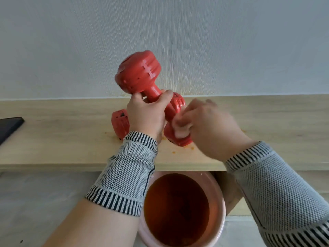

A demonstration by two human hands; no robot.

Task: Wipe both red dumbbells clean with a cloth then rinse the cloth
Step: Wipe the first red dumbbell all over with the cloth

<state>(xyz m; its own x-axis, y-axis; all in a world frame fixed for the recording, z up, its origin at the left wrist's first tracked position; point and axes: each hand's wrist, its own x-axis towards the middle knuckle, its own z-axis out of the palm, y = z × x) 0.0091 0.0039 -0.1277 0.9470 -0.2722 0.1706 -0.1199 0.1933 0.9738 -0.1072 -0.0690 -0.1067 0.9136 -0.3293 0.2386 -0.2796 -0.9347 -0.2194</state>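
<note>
Left hand (pixel 146 114) grips the dumbbell (pixel 138 73) by its handle, tilted; rigid, probably hefty. Right hand (pixel 210 125) clutches soft cloth (pixel 181 128) against its lower head.

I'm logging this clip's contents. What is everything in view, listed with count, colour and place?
held dumbbell: one, red, tilted above the shelf
second dumbbell: one, red, on the shelf behind the left hand
cloth: one, pale pink, on the held dumbbell's lower end
shelf: one, light wood, against the wall
bucket: one, pink, holding orange-brown water, below the shelf
dark flat object: one, black, shelf's left end
left hand: grips the held dumbbell's handle
right hand: grips the cloth
</note>
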